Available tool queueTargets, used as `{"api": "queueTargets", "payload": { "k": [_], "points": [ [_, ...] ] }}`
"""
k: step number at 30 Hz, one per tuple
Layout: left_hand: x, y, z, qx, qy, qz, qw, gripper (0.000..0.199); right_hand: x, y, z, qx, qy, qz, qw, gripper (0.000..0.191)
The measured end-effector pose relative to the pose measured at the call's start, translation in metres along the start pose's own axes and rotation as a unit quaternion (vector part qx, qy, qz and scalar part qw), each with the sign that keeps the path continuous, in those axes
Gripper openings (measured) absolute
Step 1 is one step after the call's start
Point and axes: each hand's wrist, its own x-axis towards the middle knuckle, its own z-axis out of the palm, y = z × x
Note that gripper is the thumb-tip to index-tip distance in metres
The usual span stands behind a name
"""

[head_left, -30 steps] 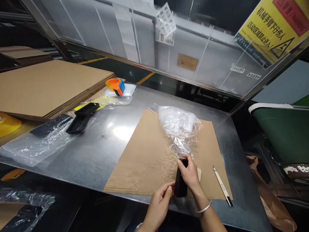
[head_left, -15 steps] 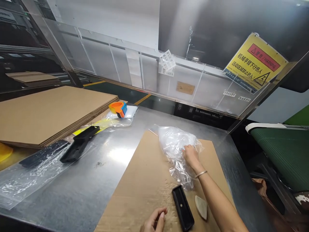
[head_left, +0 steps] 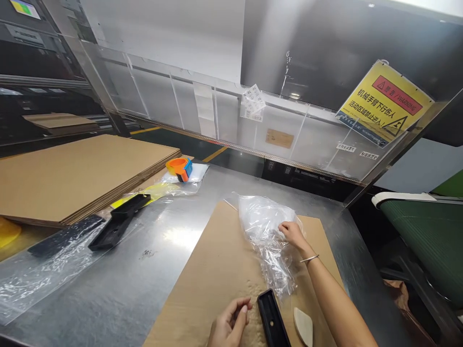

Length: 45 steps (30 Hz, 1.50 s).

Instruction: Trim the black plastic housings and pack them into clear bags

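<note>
A clear plastic bag (head_left: 265, 217) lies crumpled on a flat cardboard sheet (head_left: 202, 270). My right hand (head_left: 292, 233) is at the bag's right side, fingers closed on the plastic. My left hand (head_left: 231, 322) is at the bottom of the view, its thumb and fingertips curled together; whatever may be between them is too small to make out. Just right of it is a long black tray (head_left: 272, 318). A pale, flat, rounded piece (head_left: 303, 326) lies beside the tray, under my right forearm.
Stacked cardboard (head_left: 90, 173) sits at the left. Near it are a tape dispenser (head_left: 179, 168), another black tray (head_left: 119, 222) and plastic film (head_left: 47, 270) on the metal table (head_left: 144, 289). A green conveyor (head_left: 427, 236) is at the right.
My right hand has shifted slightly right at the bag. My left hand has come a little further into view. The whole scene sits slightly lower because the camera moved.
</note>
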Motion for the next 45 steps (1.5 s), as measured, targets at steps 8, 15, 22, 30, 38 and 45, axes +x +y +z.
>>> {"api": "queueTargets", "payload": {
  "k": [8, 15, 22, 30, 38, 45],
  "points": [
    [0.055, 0.052, 0.032, 0.044, -0.026, 0.152, 0.987, 0.040, -0.037, -0.017, -0.014, 0.245, -0.014, -0.073, 0.967, 0.028],
    [0.103, 0.089, 0.054, 0.072, -0.274, 0.204, 0.937, 0.040, -0.085, -0.045, -0.023, 0.372, -0.125, -0.084, 0.916, 0.035],
    [0.087, 0.084, 0.038, -0.003, -0.362, 0.115, 0.925, 0.031, -0.129, -0.045, -0.032, 0.432, -0.167, -0.046, 0.885, 0.033],
    [0.051, 0.061, 0.031, -0.079, -0.270, 0.054, 0.958, 0.029, -0.152, -0.047, -0.029, 0.453, -0.128, -0.018, 0.882, 0.039],
    [0.013, 0.046, 0.029, -0.124, -0.253, -0.035, 0.959, 0.036, -0.169, -0.051, -0.011, 0.523, -0.082, 0.024, 0.848, 0.035],
    [0.000, 0.032, 0.035, -0.228, -0.014, -0.014, 0.973, 0.057, -0.213, -0.073, 0.040, 0.623, 0.017, 0.130, 0.771, 0.060]
  ]
}}
